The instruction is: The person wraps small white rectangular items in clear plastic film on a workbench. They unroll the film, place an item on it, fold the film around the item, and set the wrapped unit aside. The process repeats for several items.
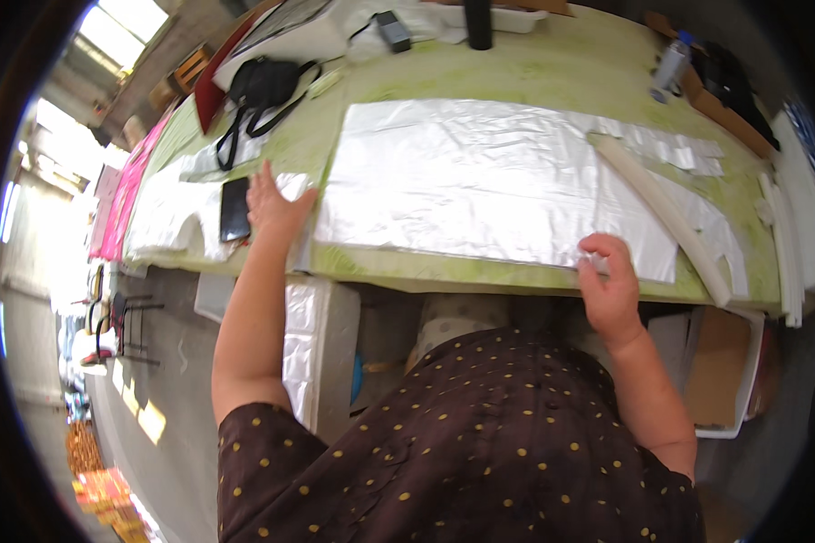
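A stack of clear, silvery plastic sheets or bags [453, 176] lies flat across the middle of the table. At its near edge, toward the right corner, my right hand [611, 288] is curled, thumb and forefinger pinching the plastic. My left hand [276, 206] is open with its fingers spread, between a black phone [234, 210] and the left end of the stack. It holds nothing and hovers over or touches a smaller piece of plastic; which one I cannot tell. More crumpled plastic [167, 217] lies left of the phone. A long cream-coloured strip or tube [666, 217] slants across the stack's right end.
A black bag [267, 86] with a strap sits at the back left. A dark cylinder [478, 25] stands at the far edge, and a water bottle [672, 65] at the back right. Below the table are a white foam box [335, 353] and a bin [729, 371] with cardboard.
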Available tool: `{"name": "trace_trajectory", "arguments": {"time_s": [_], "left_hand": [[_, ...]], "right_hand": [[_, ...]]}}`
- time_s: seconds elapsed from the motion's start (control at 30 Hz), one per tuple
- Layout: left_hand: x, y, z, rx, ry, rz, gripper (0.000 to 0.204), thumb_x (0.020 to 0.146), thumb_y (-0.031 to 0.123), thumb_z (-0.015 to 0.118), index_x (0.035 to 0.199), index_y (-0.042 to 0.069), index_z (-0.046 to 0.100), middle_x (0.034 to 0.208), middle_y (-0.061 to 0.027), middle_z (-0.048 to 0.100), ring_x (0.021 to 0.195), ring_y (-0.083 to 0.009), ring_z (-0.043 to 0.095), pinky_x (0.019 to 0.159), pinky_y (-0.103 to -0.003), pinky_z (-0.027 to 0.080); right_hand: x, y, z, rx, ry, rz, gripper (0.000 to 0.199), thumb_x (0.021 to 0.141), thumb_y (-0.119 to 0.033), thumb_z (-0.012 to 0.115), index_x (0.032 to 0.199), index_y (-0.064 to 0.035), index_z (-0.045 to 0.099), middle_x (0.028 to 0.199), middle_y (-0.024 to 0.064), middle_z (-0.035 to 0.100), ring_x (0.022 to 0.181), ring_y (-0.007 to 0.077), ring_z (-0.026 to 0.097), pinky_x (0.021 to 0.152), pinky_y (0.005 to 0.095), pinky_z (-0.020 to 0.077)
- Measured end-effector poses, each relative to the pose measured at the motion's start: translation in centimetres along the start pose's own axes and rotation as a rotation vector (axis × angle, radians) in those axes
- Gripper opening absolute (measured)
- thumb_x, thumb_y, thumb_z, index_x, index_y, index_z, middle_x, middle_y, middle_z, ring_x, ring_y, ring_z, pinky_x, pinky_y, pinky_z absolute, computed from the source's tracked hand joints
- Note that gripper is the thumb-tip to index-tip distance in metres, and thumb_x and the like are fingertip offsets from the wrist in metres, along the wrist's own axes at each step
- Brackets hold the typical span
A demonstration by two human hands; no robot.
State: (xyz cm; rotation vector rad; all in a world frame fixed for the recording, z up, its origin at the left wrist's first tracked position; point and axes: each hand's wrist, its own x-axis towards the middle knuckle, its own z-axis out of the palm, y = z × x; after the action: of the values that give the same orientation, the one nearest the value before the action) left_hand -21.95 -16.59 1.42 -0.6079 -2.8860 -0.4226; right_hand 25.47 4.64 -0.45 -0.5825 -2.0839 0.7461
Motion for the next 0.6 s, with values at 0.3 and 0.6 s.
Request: {"name": "trace_trajectory", "arguments": {"time_s": [0.3, 0.6], "left_hand": [[-7.6, 11.9, 1.9, -0.51, 0.069, 0.83, 0.091, 0.079, 0.02, 0.085, 0.157, 0.014, 0.038, 0.159, -0.0189, 0.04, 0.149, -0.043, 0.032, 0.122, -0.051, 0.029], [-17.6, 27.9, 2.8, -0.859, -0.359, 1.127, 0.069, 0.087, 0.024, 0.08, 0.149, 0.014, 0.052, 0.162, -0.0201, 0.035, 0.148, -0.0403, 0.035, 0.12, -0.047, 0.034]], "right_hand": [[3.4, 9.1, -12.9, -0.802, -0.139, 0.325, 0.053, 0.085, -0.014, 0.069, 0.137, -0.0153, 0.061, 0.125, 0.0181, 0.061, 0.115, 0.0375, 0.06, 0.102, 0.0451, 0.0476], [1.1, 1.6, -8.6, -0.389, -0.112, 0.218, 0.052, 0.086, -0.014, 0.069, 0.137, -0.0079, 0.06, 0.117, 0.0176, 0.057, 0.108, 0.0381, 0.06, 0.095, 0.042, 0.0512]]}}
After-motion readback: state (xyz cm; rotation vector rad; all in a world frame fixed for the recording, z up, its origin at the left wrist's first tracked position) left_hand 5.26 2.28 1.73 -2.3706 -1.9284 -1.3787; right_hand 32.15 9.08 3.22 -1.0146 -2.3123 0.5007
